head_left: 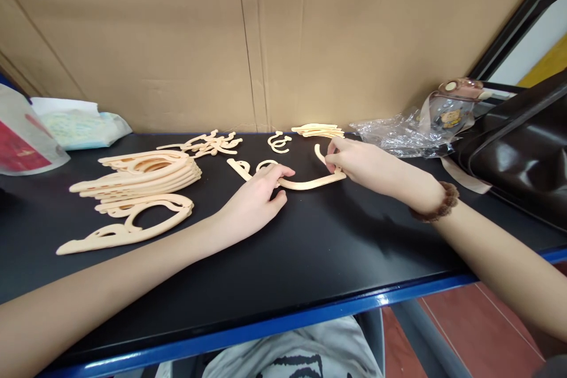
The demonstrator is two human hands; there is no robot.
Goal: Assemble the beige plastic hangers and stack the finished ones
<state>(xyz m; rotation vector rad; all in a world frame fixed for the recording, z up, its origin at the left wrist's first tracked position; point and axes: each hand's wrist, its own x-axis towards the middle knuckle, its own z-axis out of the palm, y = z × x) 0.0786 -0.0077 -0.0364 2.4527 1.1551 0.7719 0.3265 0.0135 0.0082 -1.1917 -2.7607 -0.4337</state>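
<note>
A cream-coloured flat hanger piece [305, 182] lies on the black table [310, 260] between my hands. My left hand [259, 196] rests on its left part, fingers curled over it. My right hand [359, 164] pinches its right end near the hook. A brown bead bracelet [436, 204] circles my right wrist. Just behind my left fingers lies a small hook-shaped piece [248, 168].
A stack of cream hangers [142, 174] and one single hanger [128, 225] lie at the left. Small hook pieces [212, 143], [279, 142] and a thin pile [319, 130] sit near the cardboard wall. Plastic bags [398, 133], a dark bag [518, 153] and pouches [26, 142] flank the table.
</note>
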